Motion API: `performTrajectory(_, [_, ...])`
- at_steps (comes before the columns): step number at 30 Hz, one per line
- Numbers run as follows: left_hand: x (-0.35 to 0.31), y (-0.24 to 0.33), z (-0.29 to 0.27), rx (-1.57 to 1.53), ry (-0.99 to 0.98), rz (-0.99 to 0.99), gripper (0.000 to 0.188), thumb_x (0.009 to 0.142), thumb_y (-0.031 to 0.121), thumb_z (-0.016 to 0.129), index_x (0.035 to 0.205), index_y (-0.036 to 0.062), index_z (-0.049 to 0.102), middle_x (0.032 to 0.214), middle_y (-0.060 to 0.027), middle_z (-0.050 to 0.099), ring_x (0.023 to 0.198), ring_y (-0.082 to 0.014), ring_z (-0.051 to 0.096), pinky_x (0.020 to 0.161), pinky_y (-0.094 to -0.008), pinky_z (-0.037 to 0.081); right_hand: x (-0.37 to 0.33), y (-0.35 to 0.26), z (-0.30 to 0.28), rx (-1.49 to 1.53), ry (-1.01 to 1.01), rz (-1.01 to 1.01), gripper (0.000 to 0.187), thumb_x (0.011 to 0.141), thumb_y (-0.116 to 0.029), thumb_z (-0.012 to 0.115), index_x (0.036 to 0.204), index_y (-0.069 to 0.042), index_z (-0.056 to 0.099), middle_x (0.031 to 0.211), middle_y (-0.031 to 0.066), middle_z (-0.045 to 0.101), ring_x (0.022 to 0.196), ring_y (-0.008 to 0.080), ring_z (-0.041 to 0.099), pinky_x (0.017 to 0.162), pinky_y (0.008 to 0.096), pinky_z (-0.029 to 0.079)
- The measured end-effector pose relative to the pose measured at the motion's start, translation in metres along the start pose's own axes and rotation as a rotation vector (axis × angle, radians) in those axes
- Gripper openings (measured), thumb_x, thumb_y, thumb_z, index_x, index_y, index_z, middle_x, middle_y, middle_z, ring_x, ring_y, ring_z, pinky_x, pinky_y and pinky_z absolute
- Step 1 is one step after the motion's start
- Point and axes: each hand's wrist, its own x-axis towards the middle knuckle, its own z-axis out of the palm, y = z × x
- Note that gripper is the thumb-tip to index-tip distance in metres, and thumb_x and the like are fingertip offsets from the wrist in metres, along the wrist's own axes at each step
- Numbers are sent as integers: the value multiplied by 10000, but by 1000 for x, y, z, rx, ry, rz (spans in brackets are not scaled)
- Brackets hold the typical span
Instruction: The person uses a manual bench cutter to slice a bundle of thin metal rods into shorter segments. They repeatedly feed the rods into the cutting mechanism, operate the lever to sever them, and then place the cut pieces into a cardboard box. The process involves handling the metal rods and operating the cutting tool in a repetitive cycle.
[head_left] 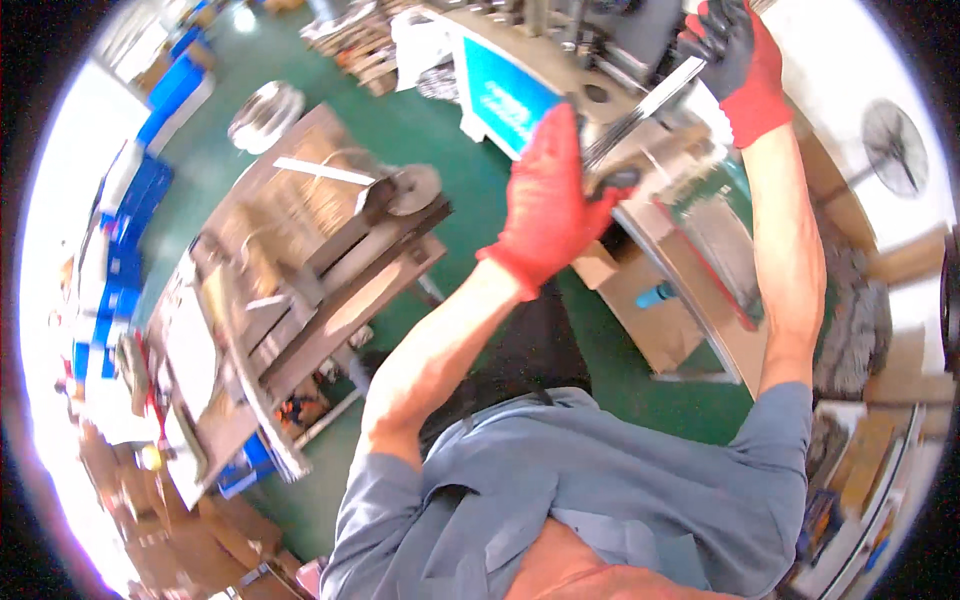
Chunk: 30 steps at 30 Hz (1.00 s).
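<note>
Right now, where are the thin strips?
In the head view, the thin strips are upper right of centre, slanting between the left hand and right hand.

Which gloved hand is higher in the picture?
The right hand, at the picture's top edge; the left hand sits lower, nearer the middle.

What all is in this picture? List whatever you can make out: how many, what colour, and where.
Thin strips: several, silvery, between the hands
Worktable: one, brown, left of centre
Round disc: one, greyish, worktable's right end
Boxes: several, blue, far left
Panel: one, blue and white, top centre
Pallets: count unclear, wood-brown, top
Fan: one, grey, right edge
Cardboard box: one, brown, right of centre
Floor: one, green, centre
Shirt: one, grey-blue, bottom
Left hand: one, red glove, centre
Right hand: one, red-and-black glove, upper right
</note>
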Motion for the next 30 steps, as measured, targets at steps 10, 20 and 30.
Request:
performTrajectory(10, [-43,-41,-92,-215,207,-426,332,807,42,645,1139,26,648,920,-123,662,782,-204,636,733,-315,506,14,125,66,204,-328,297,276,914,-174,638,1187,-141,625,935,31,632,868,158,606,826,340,483])
performTrajectory(20, [-59,-93,-191,-229,134,-426,251,931,68,532,1142,-22,634,924,-25,694,847,-70,590,783,-250,492,-14,83,220,-620,-744,-30,255,949,-189,572,1150,-43,628,956,42,667,821,91,600,674,233,474])
performTrajectory(30, [-57,-124,-191,-201,136,-454,218,909,93,557,1096,45,659,877,-116,706,840,-173,672,764,-305,508,-13,127,281,-165,-687,9,138,893,-128,639,996,-41,667,816,33,667,716,101,602,654,258,510])
